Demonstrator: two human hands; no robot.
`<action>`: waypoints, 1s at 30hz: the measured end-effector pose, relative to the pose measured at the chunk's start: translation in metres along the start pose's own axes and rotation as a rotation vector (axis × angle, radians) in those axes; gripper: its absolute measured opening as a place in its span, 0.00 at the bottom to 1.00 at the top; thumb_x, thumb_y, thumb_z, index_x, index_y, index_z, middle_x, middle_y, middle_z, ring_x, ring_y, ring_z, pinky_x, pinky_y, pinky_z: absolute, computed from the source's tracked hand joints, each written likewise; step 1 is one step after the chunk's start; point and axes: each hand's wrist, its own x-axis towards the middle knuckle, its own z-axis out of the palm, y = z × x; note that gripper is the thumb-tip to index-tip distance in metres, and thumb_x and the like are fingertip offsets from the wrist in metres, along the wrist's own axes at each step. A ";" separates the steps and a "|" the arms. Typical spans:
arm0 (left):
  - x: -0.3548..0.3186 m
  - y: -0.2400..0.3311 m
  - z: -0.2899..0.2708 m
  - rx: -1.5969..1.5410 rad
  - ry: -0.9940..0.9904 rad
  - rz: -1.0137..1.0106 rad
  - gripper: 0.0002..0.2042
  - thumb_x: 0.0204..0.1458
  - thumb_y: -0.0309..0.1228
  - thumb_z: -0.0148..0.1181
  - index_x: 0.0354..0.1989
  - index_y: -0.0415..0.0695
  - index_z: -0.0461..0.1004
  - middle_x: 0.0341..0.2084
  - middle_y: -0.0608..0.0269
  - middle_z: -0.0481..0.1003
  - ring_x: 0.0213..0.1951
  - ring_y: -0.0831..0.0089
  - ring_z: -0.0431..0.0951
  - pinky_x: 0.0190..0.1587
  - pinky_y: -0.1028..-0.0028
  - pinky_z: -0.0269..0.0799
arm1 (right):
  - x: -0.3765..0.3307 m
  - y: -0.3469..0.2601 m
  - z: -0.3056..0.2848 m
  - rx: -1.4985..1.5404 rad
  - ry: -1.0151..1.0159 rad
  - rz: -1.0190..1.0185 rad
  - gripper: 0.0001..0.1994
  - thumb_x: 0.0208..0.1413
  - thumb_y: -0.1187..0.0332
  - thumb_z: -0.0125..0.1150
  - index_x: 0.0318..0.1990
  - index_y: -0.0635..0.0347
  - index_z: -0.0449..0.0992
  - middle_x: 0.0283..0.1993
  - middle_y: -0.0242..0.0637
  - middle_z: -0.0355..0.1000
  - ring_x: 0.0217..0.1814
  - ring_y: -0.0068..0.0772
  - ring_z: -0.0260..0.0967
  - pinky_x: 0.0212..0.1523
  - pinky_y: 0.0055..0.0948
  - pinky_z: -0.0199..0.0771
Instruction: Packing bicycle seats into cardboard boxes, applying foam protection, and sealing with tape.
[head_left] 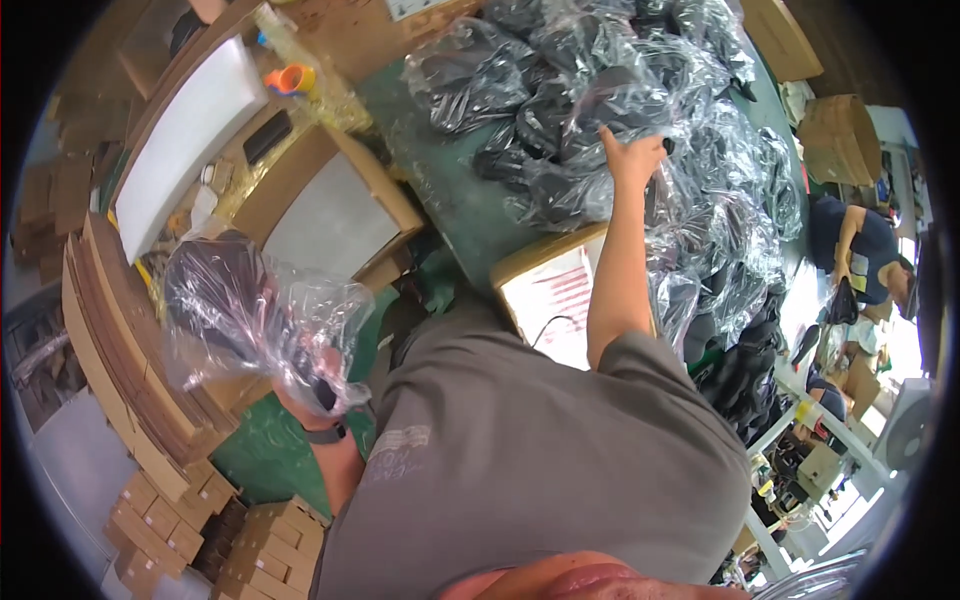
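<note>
Bagged items (715,165) pile across the table (450,205), far edge down to right edge, the right hand (635,158) in at the heap, a carton (545,300) by the near edge, a box (378,188) off the left edge, and left of that another bagged item (220,295) in the left hand (322,368).

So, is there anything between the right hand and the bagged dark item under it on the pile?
Only the clear plastic bag: the right hand appears to touch it, and nothing else visible separates hand from dark item.

Upper body: a grey-brown, short-sleeved fabric T-shirt (540,450) is worn.
Marking: pale lettering (398,455) is set near the shirt's left edge.
Left wrist: a narrow dark band (325,434) is worn.
</note>
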 end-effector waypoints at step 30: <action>0.408 0.120 -0.393 2.874 -1.547 0.424 0.05 0.57 0.38 0.62 0.32 0.61 0.85 0.39 0.72 0.85 0.55 0.65 0.78 0.68 0.51 0.58 | -0.140 -0.257 -0.332 0.603 -0.118 -0.019 0.19 0.62 0.57 0.73 0.50 0.64 0.82 0.50 0.42 0.79 0.50 0.32 0.75 0.56 0.30 0.74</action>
